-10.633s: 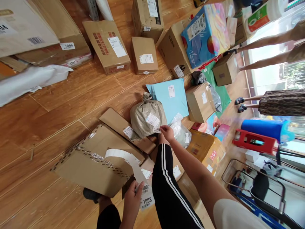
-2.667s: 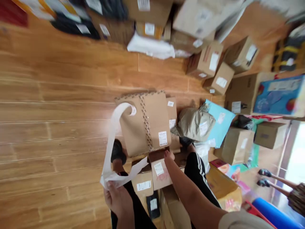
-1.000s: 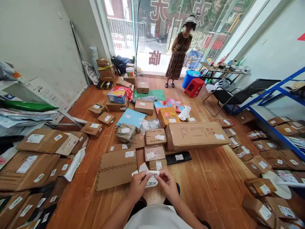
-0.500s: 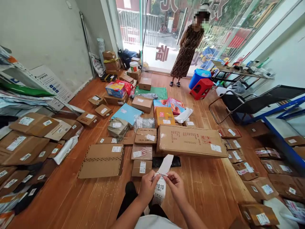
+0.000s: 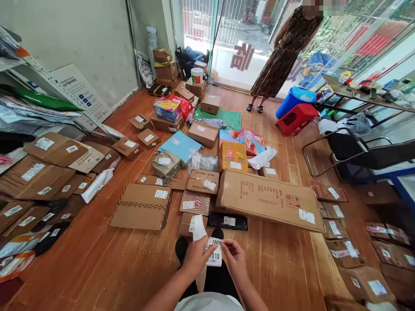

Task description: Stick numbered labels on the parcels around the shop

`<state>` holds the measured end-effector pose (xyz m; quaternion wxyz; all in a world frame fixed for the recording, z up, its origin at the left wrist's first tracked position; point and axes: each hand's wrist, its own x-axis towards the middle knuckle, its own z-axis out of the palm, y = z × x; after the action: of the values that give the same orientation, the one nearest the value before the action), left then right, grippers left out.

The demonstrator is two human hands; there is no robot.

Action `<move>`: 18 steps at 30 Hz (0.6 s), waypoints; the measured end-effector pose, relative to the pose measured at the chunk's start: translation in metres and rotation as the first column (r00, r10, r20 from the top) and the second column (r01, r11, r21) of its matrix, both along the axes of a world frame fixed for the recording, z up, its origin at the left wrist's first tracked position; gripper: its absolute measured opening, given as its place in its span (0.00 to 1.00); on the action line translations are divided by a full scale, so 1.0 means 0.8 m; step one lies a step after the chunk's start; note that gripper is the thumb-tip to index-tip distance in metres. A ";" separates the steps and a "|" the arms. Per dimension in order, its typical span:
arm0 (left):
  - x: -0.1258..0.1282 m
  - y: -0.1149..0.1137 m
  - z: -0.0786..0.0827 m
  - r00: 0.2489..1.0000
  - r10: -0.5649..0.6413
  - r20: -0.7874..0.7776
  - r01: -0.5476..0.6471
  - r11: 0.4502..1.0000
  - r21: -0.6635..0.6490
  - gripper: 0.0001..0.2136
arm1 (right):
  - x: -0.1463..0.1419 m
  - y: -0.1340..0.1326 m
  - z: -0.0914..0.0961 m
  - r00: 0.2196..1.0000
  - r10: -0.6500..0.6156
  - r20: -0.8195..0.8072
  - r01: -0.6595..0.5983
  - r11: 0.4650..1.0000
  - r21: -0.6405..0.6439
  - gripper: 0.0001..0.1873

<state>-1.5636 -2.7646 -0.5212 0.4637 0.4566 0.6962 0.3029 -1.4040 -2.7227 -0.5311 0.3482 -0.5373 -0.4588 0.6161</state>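
My left hand [image 5: 196, 255] is closed on a strip of white number labels [image 5: 214, 259], its thumb lying across the front. The labels read 1009 and 1010, and a blank white end of the strip curls up past my fingers. My right hand [image 5: 234, 255] pinches the strip's right edge by the 1009 label. Just beyond my hands, on the floor, lie a small cardboard box [image 5: 185, 224], partly covered by the strip, and a black package [image 5: 228, 221] with a white label. A long cardboard carton [image 5: 269, 198] lies behind the black package.
A flat cardboard box [image 5: 139, 207] lies at front left, with several parcels behind it. More boxes line the left [image 5: 58, 151] and right [image 5: 343, 252] sides. A person [image 5: 281, 56] stands by the glass door, near a red stool [image 5: 296, 120] and a black chair [image 5: 353, 149].
My view has shifted, so the room appears tilted and the person sits further right. The strip's blank end now curls to the left, and my right hand has moved slightly lower.
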 end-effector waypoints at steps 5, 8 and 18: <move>0.029 0.038 -0.017 0.991 0.121 -0.060 -0.126 0.988 -0.093 0.18 | 0.013 0.082 -0.023 0.966 0.254 -0.047 -0.256 0.965 -0.048 0.14; 0.025 0.067 -0.029 0.988 0.149 0.023 -0.144 0.976 -0.164 0.16 | 0.007 0.127 -0.034 0.935 0.355 0.012 -0.355 0.935 0.005 0.13; -0.187 0.192 -0.197 0.928 -0.052 0.370 0.144 0.964 -0.225 0.14 | -0.106 0.325 -0.180 0.984 -0.174 0.027 0.175 0.984 -0.015 0.21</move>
<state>-1.7132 -2.6108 -0.6788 0.6516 0.3662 0.6077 0.2683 -1.4890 -2.4625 -0.6750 0.3903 -0.5862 -0.4090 0.5802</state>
